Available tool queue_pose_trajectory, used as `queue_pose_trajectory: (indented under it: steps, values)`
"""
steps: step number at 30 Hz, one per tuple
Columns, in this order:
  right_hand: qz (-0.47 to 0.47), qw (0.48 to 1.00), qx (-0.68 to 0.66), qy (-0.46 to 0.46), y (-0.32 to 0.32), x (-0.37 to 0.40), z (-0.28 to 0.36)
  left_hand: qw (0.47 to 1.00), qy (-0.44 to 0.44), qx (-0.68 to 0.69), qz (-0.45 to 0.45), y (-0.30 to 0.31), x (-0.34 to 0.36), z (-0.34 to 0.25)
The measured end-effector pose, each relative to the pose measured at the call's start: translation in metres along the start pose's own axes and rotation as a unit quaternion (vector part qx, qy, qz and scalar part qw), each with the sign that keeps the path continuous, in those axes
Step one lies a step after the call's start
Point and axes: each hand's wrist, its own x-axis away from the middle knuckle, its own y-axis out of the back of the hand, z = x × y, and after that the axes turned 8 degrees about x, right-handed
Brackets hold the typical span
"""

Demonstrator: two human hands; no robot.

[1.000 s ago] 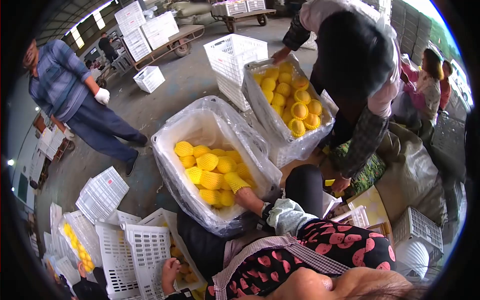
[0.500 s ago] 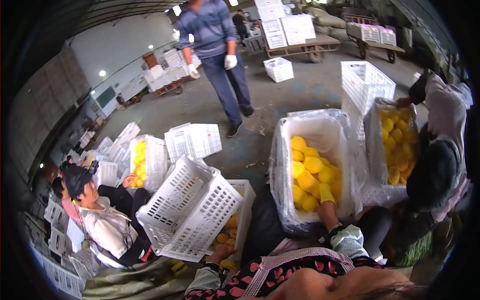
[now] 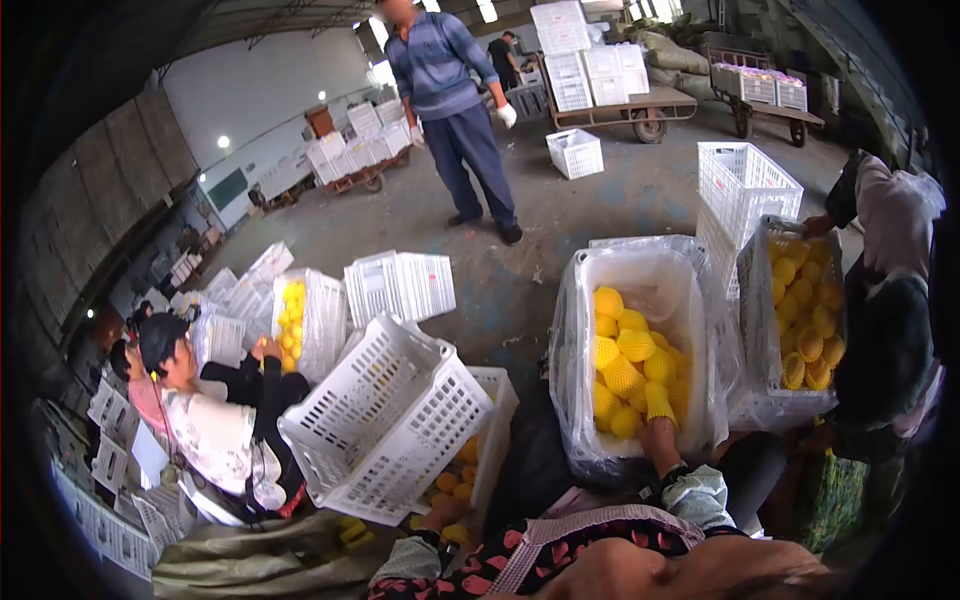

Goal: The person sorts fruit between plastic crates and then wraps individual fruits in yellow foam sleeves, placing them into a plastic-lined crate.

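Observation:
My right hand [image 3: 659,441] is inside the plastic-lined white crate [image 3: 572,400]. Its fingers are closed around the end of a yellow foam net [image 3: 658,402]; whether a fruit sits inside that net I cannot make out. Round fruits in yellow foam nets [image 3: 622,376] are heaped beside it. Low on the left, my left hand [image 3: 442,514] reaches into another white crate [image 3: 497,425], close to bare orange fruits [image 3: 462,489]. Its fingers are small and partly hidden there. An open slatted crate [image 3: 395,430] rests tilted above this fruit.
On the right, a person [image 3: 890,300] bends by a crate of netted fruit [image 3: 800,300]. Another sits at left [image 3: 215,430] beside a similar crate [image 3: 318,320]. Someone in white gloves [image 3: 450,90] stands ahead. Carts [image 3: 650,105] with stacked crates stand behind.
The standing person has shifted, with one arm now held out. The seated person's hand has risen at the crate. My view has tilted slightly; my hands stay in the same two crates.

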Motion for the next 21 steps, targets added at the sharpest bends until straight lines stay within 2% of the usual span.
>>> queue_pose_trajectory:
  steps: [1, 2, 3, 4, 5, 6, 7, 8, 9, 10, 12, 13, 15, 16, 17, 18, 19, 20, 21]
  values:
    - [-0.011, 1.0, 0.007, 0.025, 0.008, 0.001, 0.001, 0.999, -0.026, -0.046, -0.005, -0.003, 0.001, -0.001]
    - [0.041, 0.997, 0.062, 0.017, 0.024, -0.004, 0.007, 0.998, -0.017, -0.047, -0.026, -0.012, -0.004, 0.009]
    - [0.099, 0.988, 0.12, 0.02, 0.035, -0.002, 0.013, 0.996, -0.035, 0.07, -0.039, -0.027, -0.013, 0.024]
    - [-0.032, 0.993, 0.093, 0.064, 0.008, 0.006, -0.002, 0.982, -0.12, 0.076, -0.122, -0.038, -0.011, 0.036]
    - [-0.117, 0.985, 0.104, 0.073, -0.029, 0.01, -0.02, 0.992, -0.066, 0.008, -0.11, -0.035, -0.007, 0.023]
    - [-0.139, 0.987, 0.008, 0.077, -0.017, 0.01, -0.016, 0.979, -0.108, 0.073, -0.159, -0.012, 0.024, -0.011]
    - [-0.036, 0.99, -0.133, -0.017, 0.03, -0.001, 0.011, 0.965, -0.136, 0.101, -0.2, -0.008, 0.035, -0.021]
    - [-0.094, 0.993, -0.075, 0.009, 0.013, 0.003, 0.001, 0.961, -0.133, 0.108, -0.219, -0.01, 0.041, -0.024]
    - [-0.114, 0.976, -0.185, -0.013, 0.02, -0.004, 0.006, 0.954, -0.135, 0.112, -0.241, -0.009, 0.042, -0.025]
    - [-0.1, 0.976, -0.192, 0.004, 0.014, -0.006, 0.004, 0.954, -0.116, 0.121, -0.247, -0.002, 0.05, -0.033]
    - [-0.014, 0.998, 0.007, -0.064, 0.007, -0.008, -0.005, 0.948, -0.06, 0.157, -0.27, 0.023, 0.075, -0.059]
    - [0.02, 0.994, -0.021, -0.106, 0.014, -0.013, -0.003, 0.947, -0.05, 0.162, -0.274, 0.027, 0.079, -0.063]
    - [0.019, 0.992, -0.005, -0.124, 0.006, -0.02, -0.008, 0.878, -0.042, 0.271, -0.391, 0.033, 0.085, -0.072]
    - [0.012, 0.989, 0.009, -0.149, -0.002, -0.027, -0.01, 0.876, -0.034, 0.272, -0.397, 0.042, 0.09, -0.076]
    - [0.017, 0.987, 0.006, -0.157, -0.005, -0.031, -0.011, 0.805, -0.006, 0.469, -0.365, 0.049, 0.097, -0.078]
    - [0.02, 0.989, 0.004, -0.149, -0.007, -0.032, -0.014, 0.696, 0.018, 0.644, -0.317, 0.054, 0.101, -0.079]
    - [0.037, 0.99, 0.022, -0.131, 0.008, -0.037, -0.009, 0.621, 0.013, 0.738, -0.264, 0.056, 0.098, -0.066]
    - [0.054, 0.991, 0.04, -0.113, 0.022, -0.043, -0.008, 0.618, 0.013, 0.738, -0.27, 0.07, 0.104, -0.077]
    - [0.076, 0.991, 0.055, -0.091, 0.031, -0.045, -0.01, 0.49, 0.02, 0.824, -0.285, 0.085, 0.111, -0.088]
